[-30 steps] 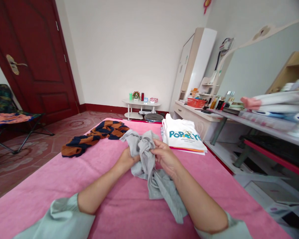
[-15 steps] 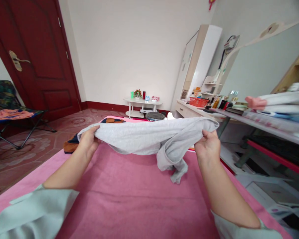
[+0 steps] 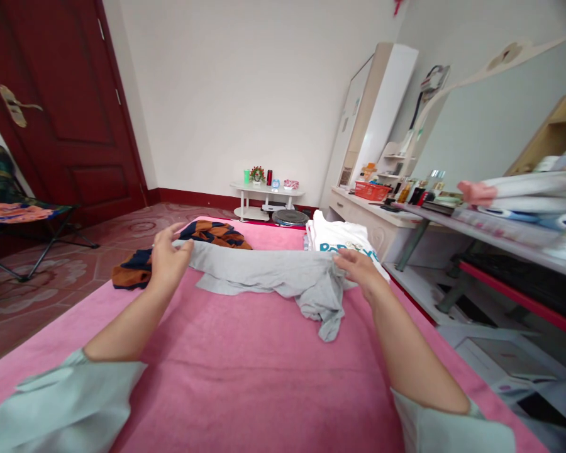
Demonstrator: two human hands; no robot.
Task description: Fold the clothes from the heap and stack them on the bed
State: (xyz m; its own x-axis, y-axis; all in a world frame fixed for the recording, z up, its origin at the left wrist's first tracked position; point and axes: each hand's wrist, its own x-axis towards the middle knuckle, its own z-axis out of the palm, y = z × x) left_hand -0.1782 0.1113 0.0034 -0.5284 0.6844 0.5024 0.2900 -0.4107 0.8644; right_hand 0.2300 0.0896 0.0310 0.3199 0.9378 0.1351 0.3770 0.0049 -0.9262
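Note:
A light grey garment [image 3: 264, 270] stretches low across the pink bed cover [image 3: 264, 377], with a crumpled end hanging at its right side. My left hand [image 3: 170, 258] pinches its left end, with the index finger raised. At the right end, the fingertips of my right hand [image 3: 363, 274] close on the cloth, partly hiding it. Behind the garment lies a brown and navy garment [image 3: 217, 233], bunched up, with more of it near my left hand. A folded white shirt [image 3: 342, 233] with blue lettering sits beyond my right hand.
A desk [image 3: 481, 233] with stacked cloths and a dresser [image 3: 358, 207] with bottles and a red basket [image 3: 371, 190] line the right side. A small white table [image 3: 266, 189] stands by the far wall. A folding chair [image 3: 28, 217] is at left.
The grey garment has come down onto the bed, and my right hand has moved inward to the left. The white shirt behind it is now in sight.

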